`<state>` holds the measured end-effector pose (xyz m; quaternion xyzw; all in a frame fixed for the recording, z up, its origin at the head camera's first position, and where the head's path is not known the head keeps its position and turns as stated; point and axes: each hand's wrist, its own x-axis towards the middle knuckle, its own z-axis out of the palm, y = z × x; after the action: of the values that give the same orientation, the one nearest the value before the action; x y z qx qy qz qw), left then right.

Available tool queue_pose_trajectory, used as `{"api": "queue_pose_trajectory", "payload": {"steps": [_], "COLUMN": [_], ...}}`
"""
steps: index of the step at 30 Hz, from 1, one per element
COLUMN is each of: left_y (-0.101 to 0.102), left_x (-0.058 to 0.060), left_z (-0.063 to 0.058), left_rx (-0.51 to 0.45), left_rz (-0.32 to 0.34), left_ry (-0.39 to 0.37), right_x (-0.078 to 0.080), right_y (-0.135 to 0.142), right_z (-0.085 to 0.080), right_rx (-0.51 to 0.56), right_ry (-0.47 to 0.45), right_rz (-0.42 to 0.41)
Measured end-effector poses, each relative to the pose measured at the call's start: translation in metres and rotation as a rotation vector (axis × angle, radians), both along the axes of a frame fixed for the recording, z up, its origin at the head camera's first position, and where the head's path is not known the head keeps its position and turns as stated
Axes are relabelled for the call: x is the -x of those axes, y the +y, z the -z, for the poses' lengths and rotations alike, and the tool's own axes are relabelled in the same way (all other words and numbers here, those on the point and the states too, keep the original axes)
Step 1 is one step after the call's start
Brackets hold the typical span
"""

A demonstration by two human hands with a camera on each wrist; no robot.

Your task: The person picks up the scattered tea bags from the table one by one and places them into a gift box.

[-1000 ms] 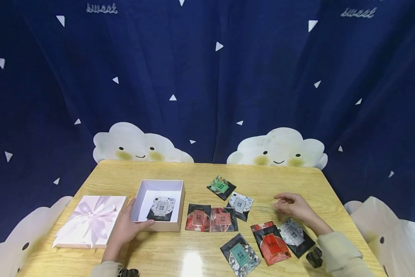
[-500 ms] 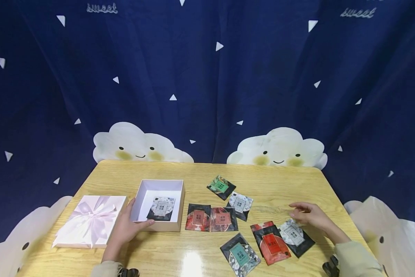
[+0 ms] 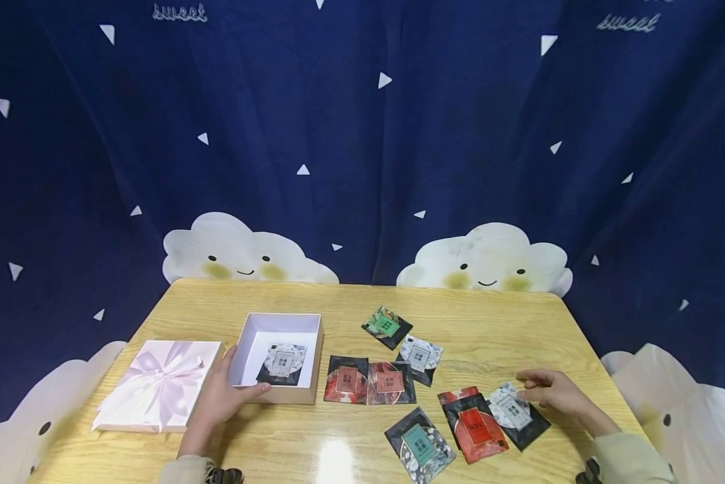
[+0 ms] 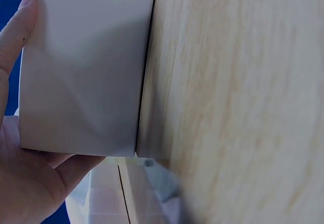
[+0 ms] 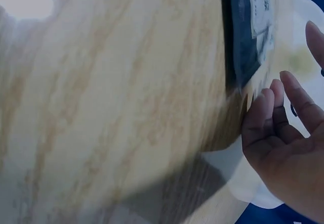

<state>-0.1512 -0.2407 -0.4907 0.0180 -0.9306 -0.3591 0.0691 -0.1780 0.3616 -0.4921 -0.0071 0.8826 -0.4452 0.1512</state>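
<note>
My left hand (image 3: 220, 396) grips the near left corner of an open white box (image 3: 318, 356), thumb over the front rim and fingers along its side. In the left wrist view the plain wall of the box (image 4: 86, 72) shows between thumb and fingers. A white-and-black sachet (image 3: 282, 363) lies inside, against the front wall. Over on the right, my right hand (image 3: 552, 390) hovers at the upper right edge of another white-and-black sachet (image 3: 513, 410), fingers loosely bent and holding nothing. In the right wrist view the fingertips are close to this sachet's (image 5: 245, 37) end.
A red sachet (image 3: 474, 427) lies beside the right-hand one, with a teal-labelled sachet (image 3: 421, 445) to its left. Two red-black sachets (image 3: 346, 381) lie right of the box. A green sachet (image 3: 388, 327) and a white one (image 3: 420, 357) lie farther back. A ribboned lid (image 3: 159, 386) is at left.
My right hand has moved right and toward me, from above the table behind the sachets to the edge of the white-and-black sachet. My left hand and the box have stayed put.
</note>
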Motion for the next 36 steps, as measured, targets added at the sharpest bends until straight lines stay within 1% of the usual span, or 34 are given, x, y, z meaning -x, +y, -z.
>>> {"api": "queue_pose_trajectory", "payload": {"steps": [5, 7, 12, 16, 20, 22, 26, 28, 31, 36], "left_y": [0.0, 0.0, 0.0, 0.0, 0.0, 0.0, 0.0, 0.0, 0.0, 0.001], "left_x": [0.0, 0.0, -0.001, -0.001, 0.0, 0.0, -0.001, -0.001, -0.001, -0.001], "left_z": [0.0, 0.0, 0.0, 0.0, 0.001, 0.001, 0.0, 0.0, 0.0, -0.001], "left_rx": [0.004, 0.005, 0.011, 0.01, -0.002, -0.008, -0.013, -0.012, -0.011, -0.007], "left_rz": [0.0, 0.0, 0.001, -0.002, -0.005, -0.005, -0.006, -0.007, -0.008, -0.01], "left_ry": [-0.006, -0.006, 0.003, 0.007, -0.007, -0.015, -0.023, -0.021, -0.021, -0.034], "right_x": [-0.001, -0.002, -0.004, -0.005, -0.005, -0.005, -0.005, -0.005, -0.006, -0.008], "right_y": [-0.002, -0.004, -0.01, -0.013, -0.014, -0.013, -0.013, -0.014, -0.014, -0.016], "right_z": [0.008, 0.01, 0.01, 0.011, 0.011, 0.011, 0.012, 0.013, 0.015, 0.017], "right_rx": [-0.018, -0.042, -0.115, -0.128, -0.119, -0.123, -0.136, -0.143, -0.144, -0.114], "right_ry": [0.058, 0.084, 0.11, 0.115, 0.119, 0.129, 0.137, 0.139, 0.165, 0.194], "right_rz": [-0.045, -0.065, -0.074, -0.057, -0.047, -0.065, -0.076, -0.062, -0.049, -0.014]}}
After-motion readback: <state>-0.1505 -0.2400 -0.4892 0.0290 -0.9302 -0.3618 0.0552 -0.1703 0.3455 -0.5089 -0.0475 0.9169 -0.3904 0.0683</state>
